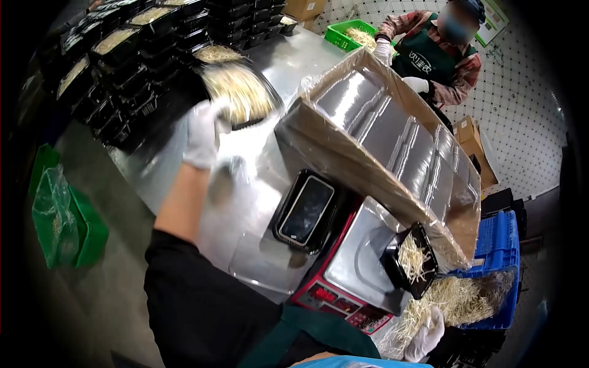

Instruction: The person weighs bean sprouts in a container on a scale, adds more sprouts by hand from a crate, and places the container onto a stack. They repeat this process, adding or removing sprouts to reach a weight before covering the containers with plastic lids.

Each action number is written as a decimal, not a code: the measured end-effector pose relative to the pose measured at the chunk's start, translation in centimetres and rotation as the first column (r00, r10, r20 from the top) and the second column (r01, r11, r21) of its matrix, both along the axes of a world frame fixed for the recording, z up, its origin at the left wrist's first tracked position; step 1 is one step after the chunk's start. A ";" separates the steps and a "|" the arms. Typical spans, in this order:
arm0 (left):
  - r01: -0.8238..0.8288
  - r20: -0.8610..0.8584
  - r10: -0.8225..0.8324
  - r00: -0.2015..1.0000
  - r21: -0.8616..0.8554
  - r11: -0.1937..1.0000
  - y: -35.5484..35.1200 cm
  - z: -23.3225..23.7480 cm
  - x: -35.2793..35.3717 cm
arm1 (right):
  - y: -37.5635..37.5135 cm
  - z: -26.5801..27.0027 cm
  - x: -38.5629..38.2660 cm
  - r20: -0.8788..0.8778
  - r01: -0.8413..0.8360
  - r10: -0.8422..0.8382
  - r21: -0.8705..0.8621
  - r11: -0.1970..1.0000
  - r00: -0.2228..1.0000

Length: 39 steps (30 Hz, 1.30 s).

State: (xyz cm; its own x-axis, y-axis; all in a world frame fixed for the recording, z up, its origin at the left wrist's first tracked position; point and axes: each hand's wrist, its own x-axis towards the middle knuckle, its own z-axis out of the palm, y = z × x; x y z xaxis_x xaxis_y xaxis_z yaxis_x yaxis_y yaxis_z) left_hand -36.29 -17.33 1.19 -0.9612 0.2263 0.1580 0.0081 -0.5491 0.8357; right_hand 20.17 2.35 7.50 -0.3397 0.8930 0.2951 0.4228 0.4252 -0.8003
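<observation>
My left hand (207, 134), in a white glove, has its fingers closed at the near edge of a black tray of pale sprouts (242, 91), which is blurred. My right hand (426, 337), also gloved, touches the loose sprouts (457, 300) at the lower right; its fingers cannot be made out. Above it, a black tray with some sprouts (414, 259) sits tilted at the right side of the red scale (362, 257). Left of the scale lies a phone (307, 210) in an empty black tray.
Stacked black trays of sprouts (132, 67) fill the upper left. A carton of clear lids (392, 132) crosses the table right of centre. Behind it stands a co-worker (429, 58) near a green crate (337, 34). Green bins (86, 227) are at left, a blue crate (500, 245) at right.
</observation>
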 end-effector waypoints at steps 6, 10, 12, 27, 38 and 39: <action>-0.199 0.191 0.240 0.952 -0.211 0.957 4.9 0.3 -19.0 | 1.6 0.1 0.6 0.473 -0.152 -0.015 0.314 0.937 0.881; -0.259 0.340 0.254 0.906 -0.032 0.965 4.3 -0.5 -20.1 | 2.9 -3.1 2.4 0.436 0.101 -0.229 0.297 0.950 0.870; -0.098 -0.021 0.095 0.995 -0.238 0.966 3.9 -0.7 -14.9 | 3.6 -5.7 4.8 0.187 0.247 -0.295 0.243 0.938 0.937; 0.332 -0.158 -0.493 0.855 -0.564 0.756 4.4 2.3 23.8 | 2.7 -18.5 11.7 0.637 0.466 -0.381 0.038 0.884 0.670; 0.667 -0.182 -0.959 0.216 -0.690 0.281 12.8 -2.7 52.9 | 25.0 -10.5 18.3 0.747 0.123 -0.255 0.228 0.966 0.614; 0.660 -0.177 -0.962 0.208 -0.701 0.271 14.2 -4.0 55.0 | 26.1 -10.6 17.6 0.744 0.083 -0.223 0.221 0.972 0.630</action>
State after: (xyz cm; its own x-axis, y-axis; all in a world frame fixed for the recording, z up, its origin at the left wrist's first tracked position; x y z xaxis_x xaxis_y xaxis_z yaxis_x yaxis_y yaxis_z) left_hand 18.71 -3.16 -2.77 0.0635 0.9907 0.1203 0.2432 -0.1323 0.9609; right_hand 37.77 28.43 -3.10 -0.3679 0.9206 0.1309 0.9195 0.3811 -0.0958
